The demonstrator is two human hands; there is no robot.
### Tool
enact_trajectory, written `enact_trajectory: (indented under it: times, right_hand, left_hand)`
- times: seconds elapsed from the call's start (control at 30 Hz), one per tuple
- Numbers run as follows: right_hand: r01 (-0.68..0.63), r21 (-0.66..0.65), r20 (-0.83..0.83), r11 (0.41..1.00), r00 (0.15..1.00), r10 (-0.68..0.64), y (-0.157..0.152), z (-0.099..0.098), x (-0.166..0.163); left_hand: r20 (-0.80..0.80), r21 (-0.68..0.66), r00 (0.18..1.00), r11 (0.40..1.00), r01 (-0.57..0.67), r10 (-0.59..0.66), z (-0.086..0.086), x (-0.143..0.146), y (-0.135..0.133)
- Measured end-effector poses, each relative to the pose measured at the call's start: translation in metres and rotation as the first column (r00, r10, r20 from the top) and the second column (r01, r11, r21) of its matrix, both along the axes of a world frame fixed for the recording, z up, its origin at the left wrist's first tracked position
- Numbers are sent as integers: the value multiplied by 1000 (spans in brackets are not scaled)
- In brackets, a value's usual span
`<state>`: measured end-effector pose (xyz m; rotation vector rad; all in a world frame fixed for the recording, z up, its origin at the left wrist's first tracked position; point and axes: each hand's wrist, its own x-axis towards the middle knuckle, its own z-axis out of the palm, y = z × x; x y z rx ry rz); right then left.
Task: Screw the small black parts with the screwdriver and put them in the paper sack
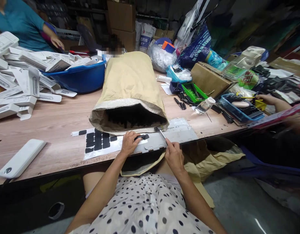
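Observation:
My left hand [130,143] is closed on a small black piece [141,137], pressing it down near the table's front edge. In my right hand [174,155] is a small hammer-like tool [162,132] with a thin metal shaft, its dark head close to the sack's lower lip. Just beyond both hands lies a tan paper sack [130,76], its mouth facing me and dark pieces inside. A white sheet with black rounded-square stickers [98,140] is left of my left hand. Under my hands runs a grey flat board [180,131].
To the left are a blue basin [79,78] and piled white boxes [25,78], with a white oblong device [22,158] nearer. Rightward stand a green tray [195,92], a clear bottle [205,105] and a blue tray [240,109]. Other people's hands [57,43] show at both sides.

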<state>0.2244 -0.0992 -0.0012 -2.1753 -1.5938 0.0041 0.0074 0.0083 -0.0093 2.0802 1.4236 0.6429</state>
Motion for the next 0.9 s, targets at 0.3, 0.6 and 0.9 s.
enact_trajectory:
  times: [0.3,0.6,0.9]
  right_hand:
    - [22,-46,175,999,984,-14,5,-7,-10]
    - [15,4,195,1000,981,-15,6,-15,-10]
    - [6,-13,197,1000,980,-3,7,-10,-12]
  left_hand:
    - [-29,9,1000,1000,-2,2,1,-1,4]
    - [22,-142,927,917,372,-373,14,-10,-74]
    - [-316,-533,886,836,129,-338,-1,2,-93]
